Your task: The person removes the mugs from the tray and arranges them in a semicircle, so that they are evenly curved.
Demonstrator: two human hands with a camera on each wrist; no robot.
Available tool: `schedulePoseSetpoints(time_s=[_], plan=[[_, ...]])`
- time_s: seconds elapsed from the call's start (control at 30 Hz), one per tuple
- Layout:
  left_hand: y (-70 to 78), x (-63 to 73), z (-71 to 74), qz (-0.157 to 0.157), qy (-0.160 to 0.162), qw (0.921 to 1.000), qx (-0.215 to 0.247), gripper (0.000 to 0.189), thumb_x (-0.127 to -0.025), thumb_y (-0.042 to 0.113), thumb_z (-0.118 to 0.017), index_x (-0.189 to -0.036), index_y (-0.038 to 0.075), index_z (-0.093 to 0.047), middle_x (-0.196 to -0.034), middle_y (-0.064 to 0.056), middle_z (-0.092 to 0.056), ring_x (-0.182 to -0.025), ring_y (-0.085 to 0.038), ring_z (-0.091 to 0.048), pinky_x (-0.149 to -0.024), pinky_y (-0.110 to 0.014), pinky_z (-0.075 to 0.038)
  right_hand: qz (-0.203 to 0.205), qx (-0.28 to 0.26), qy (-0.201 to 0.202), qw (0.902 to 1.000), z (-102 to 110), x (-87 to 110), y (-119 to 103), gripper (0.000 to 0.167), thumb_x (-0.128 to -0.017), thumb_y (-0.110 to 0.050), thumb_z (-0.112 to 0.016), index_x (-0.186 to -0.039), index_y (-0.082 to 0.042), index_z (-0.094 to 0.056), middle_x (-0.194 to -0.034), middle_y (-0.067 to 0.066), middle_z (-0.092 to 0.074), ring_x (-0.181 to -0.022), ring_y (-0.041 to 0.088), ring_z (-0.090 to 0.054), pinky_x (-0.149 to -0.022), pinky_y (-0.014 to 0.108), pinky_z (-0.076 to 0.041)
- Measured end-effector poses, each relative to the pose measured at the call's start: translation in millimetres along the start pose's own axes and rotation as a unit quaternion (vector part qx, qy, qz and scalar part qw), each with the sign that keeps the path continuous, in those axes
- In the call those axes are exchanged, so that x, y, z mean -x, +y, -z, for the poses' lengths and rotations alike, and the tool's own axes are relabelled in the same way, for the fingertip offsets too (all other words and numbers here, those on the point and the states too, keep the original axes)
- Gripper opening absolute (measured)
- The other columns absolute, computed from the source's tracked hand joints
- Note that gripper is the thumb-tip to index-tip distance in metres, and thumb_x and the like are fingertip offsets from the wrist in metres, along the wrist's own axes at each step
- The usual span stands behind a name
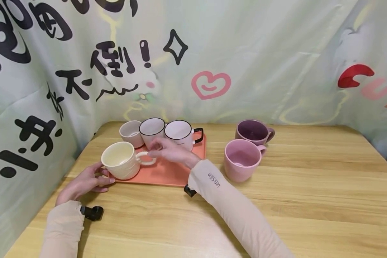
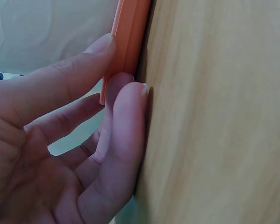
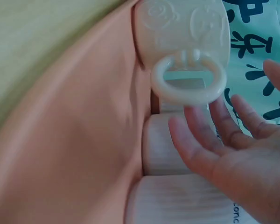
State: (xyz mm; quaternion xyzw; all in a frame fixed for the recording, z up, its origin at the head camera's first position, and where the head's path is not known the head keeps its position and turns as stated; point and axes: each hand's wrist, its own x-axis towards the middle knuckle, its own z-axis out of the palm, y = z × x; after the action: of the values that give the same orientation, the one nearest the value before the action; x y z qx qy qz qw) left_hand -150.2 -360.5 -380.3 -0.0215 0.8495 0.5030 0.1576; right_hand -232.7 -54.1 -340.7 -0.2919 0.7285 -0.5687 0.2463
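Note:
A cream mug (image 1: 120, 160) with an embossed side stands upright at the front left of the orange tray (image 1: 167, 175). My left hand (image 1: 88, 182) grips the tray's front left corner. In the left wrist view, its thumb lies on the upper side of the tray edge (image 2: 128, 42) and its fingertips are at the underside, close to the tabletop. My right hand (image 1: 174, 153) reaches over the tray, its fingers loosely spread beside the mug's ring handle (image 3: 189, 97). Whether a fingertip touches the handle, I cannot tell.
Behind the cream mug, a small white cup (image 1: 131, 134) and two black-rimmed white mugs (image 1: 152, 130) stand on the tray. To the right, a pink mug (image 1: 242, 163) and a dark purple mug (image 1: 253, 132) stand on the wooden table (image 1: 325, 186). A printed curtain (image 1: 264, 53) hangs behind.

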Motion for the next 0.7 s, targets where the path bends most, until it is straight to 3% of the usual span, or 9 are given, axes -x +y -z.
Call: schedulePoseSetpoints(time_s=[0.1, 0.17, 0.27, 0.4, 0.57, 0.7], plan=[[-0.5, -0.4, -0.8, 0.002, 0.0, 1.0, 0.0, 0.058, -0.094, 0.001, -0.07, -0.135, -0.015, -0.034, -0.107, -0.018, -0.05, -0.082, -0.017, -0.063, -0.071, -0.034, -0.062, -0.021, -0.038, -0.017, 0.9989, -8, -1.3, 4, 0.032, -0.099, -0.002, -0.061, -0.128, 0.009, -0.053, -0.099, 0.007, -0.06, -0.083, 0.02, -0.058, -0.076, 0.039, -0.057], [-0.4, -0.5, -1.2, 0.004, -0.001, 1.0, 0.001, 0.057, -0.094, 0.001, -0.07, -0.135, -0.015, -0.034, -0.107, -0.017, -0.05, -0.082, -0.016, -0.063, -0.071, -0.034, -0.062, -0.032, -0.059, -0.023, 0.9975, -14, -2.8, 6, 0.032, -0.098, -0.002, -0.063, -0.127, 0.008, -0.053, -0.097, 0.007, -0.063, -0.081, 0.022, -0.06, -0.071, 0.034, -0.056], [-0.3, -0.2, -0.7, 0.003, -0.001, 1.0, 0.0, 0.055, -0.094, 0.0, -0.07, -0.134, -0.015, -0.035, -0.107, -0.017, -0.05, -0.083, -0.016, -0.063, -0.071, -0.033, -0.062, -0.044, -0.104, -0.026, 0.9933, -23, -5.5, 9, 0.028, -0.098, -0.004, -0.065, -0.123, 0.005, -0.055, -0.104, 0.015, -0.069, -0.094, 0.033, -0.066, -0.074, 0.034, -0.057], [0.6, -0.2, 0.0, 0.001, -0.001, 1.0, -0.001, 0.055, -0.094, 0.001, -0.07, -0.134, -0.015, -0.035, -0.107, -0.017, -0.05, -0.082, -0.015, -0.063, -0.071, -0.033, -0.062, -0.049, -0.155, -0.016, 0.9865, -32, -9.7, 13, 0.022, -0.098, -0.005, -0.066, -0.117, 0.001, -0.056, -0.107, 0.021, -0.07, -0.106, 0.044, -0.064, -0.084, 0.046, -0.059], [0.0, -0.5, 0.8, 0.003, -0.001, 1.0, -0.003, 0.057, -0.094, 0.001, -0.07, -0.136, -0.014, -0.034, -0.108, -0.018, -0.049, -0.082, -0.016, -0.063, -0.071, -0.033, -0.062, -0.051, -0.184, 0.01, 0.9815, -37, -15.1, 15, 0.022, -0.099, -0.006, -0.065, -0.118, 0.0, -0.057, -0.091, 0.007, -0.068, -0.086, 0.026, -0.065, -0.082, 0.043, -0.058], [-2.4, -0.9, 1.0, 0.003, 0.0, 1.0, -0.005, 0.056, -0.094, 0.001, -0.07, -0.135, -0.014, -0.035, -0.108, -0.017, -0.05, -0.082, -0.015, -0.062, -0.07, -0.032, -0.062, -0.033, -0.2, 0.025, 0.9789, -41, -16.7, 15, 0.023, -0.098, 0.0, -0.064, -0.118, 0.004, -0.055, -0.08, 0.005, -0.06, -0.07, 0.017, -0.056, -0.067, 0.03, -0.052]])
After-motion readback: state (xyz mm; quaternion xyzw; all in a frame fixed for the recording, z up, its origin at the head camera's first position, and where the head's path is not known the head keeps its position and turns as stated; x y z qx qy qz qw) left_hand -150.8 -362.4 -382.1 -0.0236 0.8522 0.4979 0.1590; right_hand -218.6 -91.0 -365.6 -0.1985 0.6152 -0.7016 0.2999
